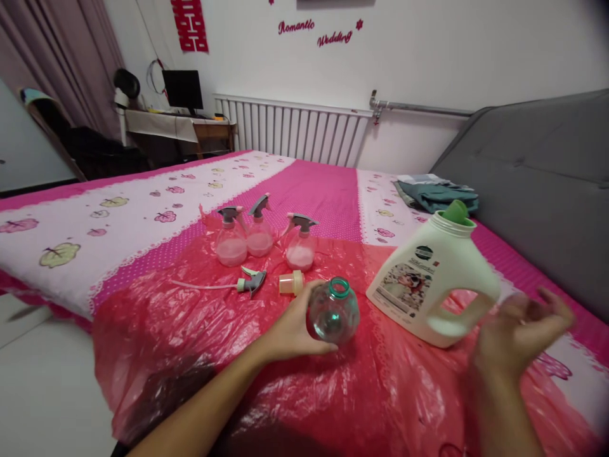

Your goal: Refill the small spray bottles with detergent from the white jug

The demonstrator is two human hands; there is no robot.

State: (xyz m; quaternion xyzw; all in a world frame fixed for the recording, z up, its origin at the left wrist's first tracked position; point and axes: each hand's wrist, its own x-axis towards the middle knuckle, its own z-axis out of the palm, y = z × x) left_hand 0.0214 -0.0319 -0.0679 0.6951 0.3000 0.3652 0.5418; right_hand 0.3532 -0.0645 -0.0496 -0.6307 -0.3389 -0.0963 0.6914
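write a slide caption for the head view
Left hand grips a clear bottle on red plastic; right hand beside a white jug.

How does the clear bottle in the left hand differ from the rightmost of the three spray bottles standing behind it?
The clear bottle has an open neck, no sprayer; the spray bottle carries a grey trigger head. The clear bottle looks empty; the spray bottle holds pinkish liquid. The left hand grips the clear bottle; the spray bottle stands free. Both are small, round and transparent.

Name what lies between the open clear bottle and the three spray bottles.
Head view: beyond the clear bottle, a loose trigger sprayer and a small cap on the red plastic sheet.
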